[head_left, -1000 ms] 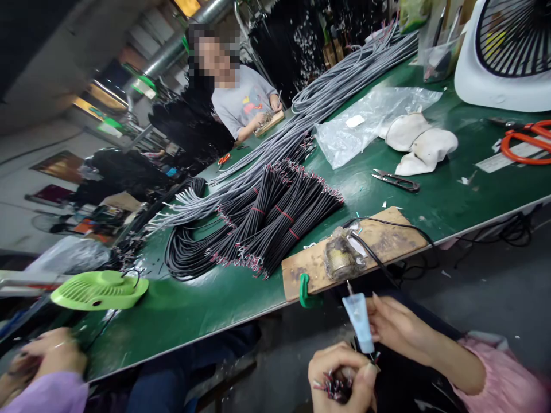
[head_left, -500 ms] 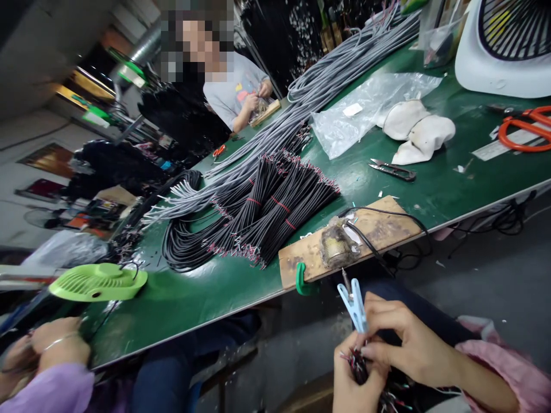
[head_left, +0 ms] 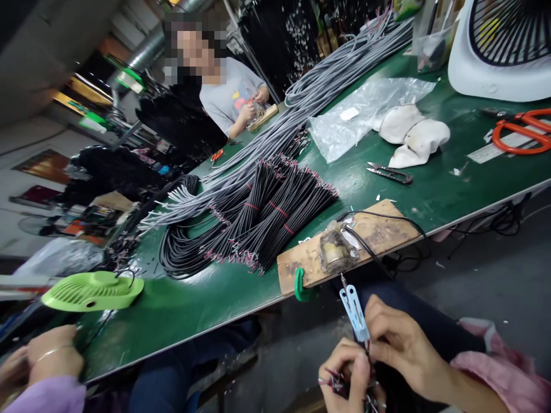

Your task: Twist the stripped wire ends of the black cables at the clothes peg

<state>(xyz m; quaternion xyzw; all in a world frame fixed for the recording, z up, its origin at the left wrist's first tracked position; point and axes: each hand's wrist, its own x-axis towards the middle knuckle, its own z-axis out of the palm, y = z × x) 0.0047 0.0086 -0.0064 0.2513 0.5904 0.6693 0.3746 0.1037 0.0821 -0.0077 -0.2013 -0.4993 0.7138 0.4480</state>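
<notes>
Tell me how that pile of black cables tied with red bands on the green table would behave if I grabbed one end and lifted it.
The pile of black cables would probably droop: the strands lie in loose curves on the green table. The red bands should keep each bunch together, though the far coiled ends may drag. It likely feels fairly heavy, given how many strands there are.

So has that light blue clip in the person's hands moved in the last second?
Yes. The clip has shifted slightly left against the wooden board and the green clamp, and turned from flat face to open prongs. It stays in the right hand.
</notes>
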